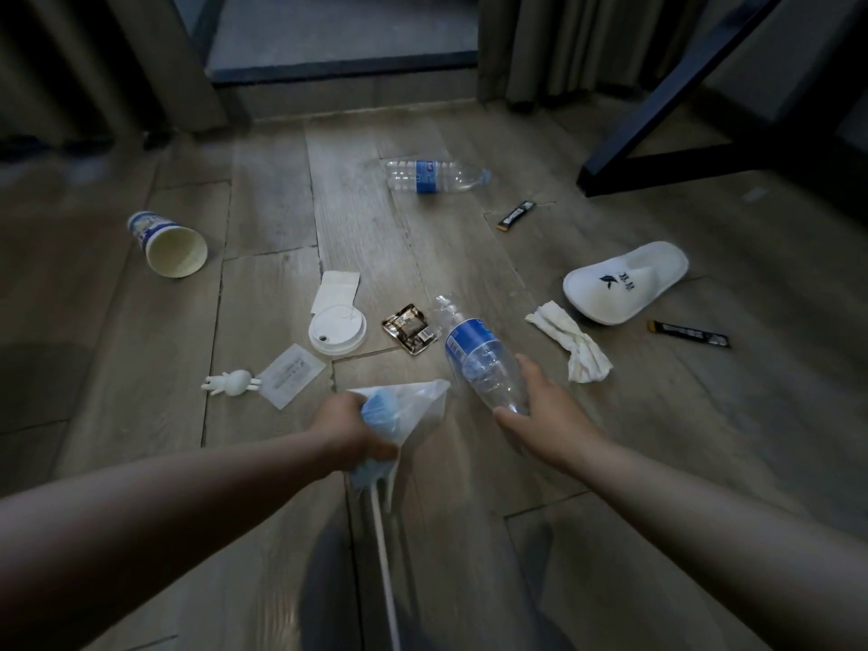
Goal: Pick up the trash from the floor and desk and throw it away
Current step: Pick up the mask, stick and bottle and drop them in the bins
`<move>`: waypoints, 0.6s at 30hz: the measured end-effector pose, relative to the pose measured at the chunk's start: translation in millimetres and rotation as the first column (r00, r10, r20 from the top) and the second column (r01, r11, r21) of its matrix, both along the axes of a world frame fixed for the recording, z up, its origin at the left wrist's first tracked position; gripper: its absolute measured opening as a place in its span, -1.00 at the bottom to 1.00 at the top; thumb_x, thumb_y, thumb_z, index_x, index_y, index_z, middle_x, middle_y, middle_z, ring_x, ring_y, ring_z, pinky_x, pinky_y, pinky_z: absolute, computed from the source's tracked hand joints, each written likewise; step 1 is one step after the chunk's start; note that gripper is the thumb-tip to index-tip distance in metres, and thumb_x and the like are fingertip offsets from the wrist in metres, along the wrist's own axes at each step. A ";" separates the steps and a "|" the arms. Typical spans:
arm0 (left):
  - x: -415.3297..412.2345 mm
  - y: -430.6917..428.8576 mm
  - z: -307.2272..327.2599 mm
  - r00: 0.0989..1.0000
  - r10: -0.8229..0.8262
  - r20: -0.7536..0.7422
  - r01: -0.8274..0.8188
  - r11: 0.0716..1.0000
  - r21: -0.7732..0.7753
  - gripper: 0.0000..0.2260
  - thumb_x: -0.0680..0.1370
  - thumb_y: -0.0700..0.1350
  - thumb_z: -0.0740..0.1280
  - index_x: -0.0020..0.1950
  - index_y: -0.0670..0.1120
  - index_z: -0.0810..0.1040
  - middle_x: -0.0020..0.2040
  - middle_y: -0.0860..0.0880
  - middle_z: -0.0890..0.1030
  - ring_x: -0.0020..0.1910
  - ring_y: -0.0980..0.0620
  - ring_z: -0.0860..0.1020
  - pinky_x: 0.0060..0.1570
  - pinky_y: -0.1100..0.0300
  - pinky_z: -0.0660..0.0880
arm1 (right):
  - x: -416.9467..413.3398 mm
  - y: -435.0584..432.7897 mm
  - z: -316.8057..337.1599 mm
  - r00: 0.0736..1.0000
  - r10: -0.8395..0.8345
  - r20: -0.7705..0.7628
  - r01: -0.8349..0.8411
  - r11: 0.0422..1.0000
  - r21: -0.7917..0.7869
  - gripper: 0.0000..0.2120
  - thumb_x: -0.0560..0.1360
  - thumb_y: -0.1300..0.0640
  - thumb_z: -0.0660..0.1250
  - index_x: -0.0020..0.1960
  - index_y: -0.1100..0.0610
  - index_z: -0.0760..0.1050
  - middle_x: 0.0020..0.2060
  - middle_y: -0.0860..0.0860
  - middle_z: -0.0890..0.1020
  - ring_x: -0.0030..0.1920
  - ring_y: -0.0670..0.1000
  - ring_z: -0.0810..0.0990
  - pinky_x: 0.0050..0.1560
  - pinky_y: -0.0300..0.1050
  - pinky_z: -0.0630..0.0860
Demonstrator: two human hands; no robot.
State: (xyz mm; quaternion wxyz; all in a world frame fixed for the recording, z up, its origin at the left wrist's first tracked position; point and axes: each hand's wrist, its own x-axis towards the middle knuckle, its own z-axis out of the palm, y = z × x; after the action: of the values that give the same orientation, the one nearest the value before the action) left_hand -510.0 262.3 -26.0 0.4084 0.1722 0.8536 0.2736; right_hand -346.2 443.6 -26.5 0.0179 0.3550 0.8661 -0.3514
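Bottle in right hand.

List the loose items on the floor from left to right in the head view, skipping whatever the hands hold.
Tipped paper cup → white rabbit figurine → round white plastic lid → crumpled gold wrapper → crumpled white tissue → white slipper
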 end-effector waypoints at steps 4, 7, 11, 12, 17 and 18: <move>3.6 -9.7 10.2 1.000 0.023 -0.020 -0.022 0.999 0.028 -0.54 0.34 -0.20 0.54 0.17 -0.15 0.46 -0.03 -0.11 0.57 -0.11 -0.06 0.60 -0.46 0.23 0.50 | 15.4 -3.1 19.3 0.999 -0.006 -0.050 0.006 1.000 0.007 -0.24 0.46 0.03 0.36 0.54 0.01 0.04 0.32 0.09 0.46 0.20 0.06 0.51 0.05 -0.16 0.38; 7.2 -12.1 23.5 0.997 0.074 -0.022 -0.072 0.996 0.056 -0.61 0.34 -0.15 0.55 0.04 -0.04 0.42 -0.10 -0.05 0.55 -0.20 0.02 0.60 -0.50 0.29 0.49 | 26.2 -5.5 36.5 0.996 -0.023 -0.089 0.021 0.999 -0.032 -0.25 0.45 0.02 0.34 0.53 -0.03 0.03 0.29 0.04 0.49 0.15 0.02 0.54 0.12 -0.08 0.47; 19.0 0.2 43.2 0.993 0.121 -0.004 -0.119 0.986 0.115 -0.67 0.30 -0.15 0.58 -0.07 -0.04 0.50 -0.18 -0.08 0.61 -0.29 0.01 0.62 -0.53 0.25 0.48 | 37.0 -3.3 63.8 0.972 -0.092 -0.216 0.067 0.990 -0.120 -0.31 0.43 0.04 0.34 0.48 -0.12 0.12 0.08 -0.03 0.55 -0.10 -0.05 0.54 -0.05 -0.08 0.54; 22.0 5.9 48.9 0.992 0.130 -0.002 -0.128 0.982 0.140 -0.69 0.28 -0.16 0.58 -0.09 -0.05 0.53 -0.21 -0.09 0.63 -0.32 0.01 0.61 -0.53 0.24 0.48 | 39.0 -1.5 70.5 0.964 -0.114 -0.240 0.084 0.988 -0.129 -0.33 0.43 0.04 0.35 0.46 -0.13 0.14 0.05 -0.05 0.54 -0.10 -0.04 0.55 -0.03 -0.05 0.56; 26.9 42.8 90.6 0.989 0.147 0.008 -0.145 0.960 0.239 -0.68 0.26 -0.15 0.59 -0.11 -0.08 0.53 -0.25 -0.07 0.63 -0.29 0.00 0.62 -0.47 0.23 0.48 | 47.0 13.4 103.9 0.904 -0.242 -0.352 0.174 0.961 -0.215 -0.47 0.43 0.05 0.35 0.20 -0.42 0.22 -0.21 -0.15 0.58 -0.21 -0.03 0.62 -0.07 0.10 0.61; 26.0 50.5 98.8 0.989 0.151 0.010 -0.148 0.952 0.267 -0.70 0.27 -0.16 0.59 -0.13 -0.08 0.53 -0.31 -0.04 0.64 -0.35 0.04 0.62 -0.49 0.26 0.47 | 48.8 17.4 109.2 0.883 -0.282 -0.375 0.190 0.946 -0.262 -0.50 0.42 0.05 0.35 0.13 -0.43 0.23 -0.24 -0.12 0.60 -0.28 -0.02 0.61 -0.15 0.09 0.63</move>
State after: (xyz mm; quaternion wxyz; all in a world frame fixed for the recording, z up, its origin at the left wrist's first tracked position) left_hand -484.0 312.8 72.8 0.3552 0.1621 0.8216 0.4153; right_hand -297.4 461.0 82.7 -0.1675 0.3730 0.7569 -0.5097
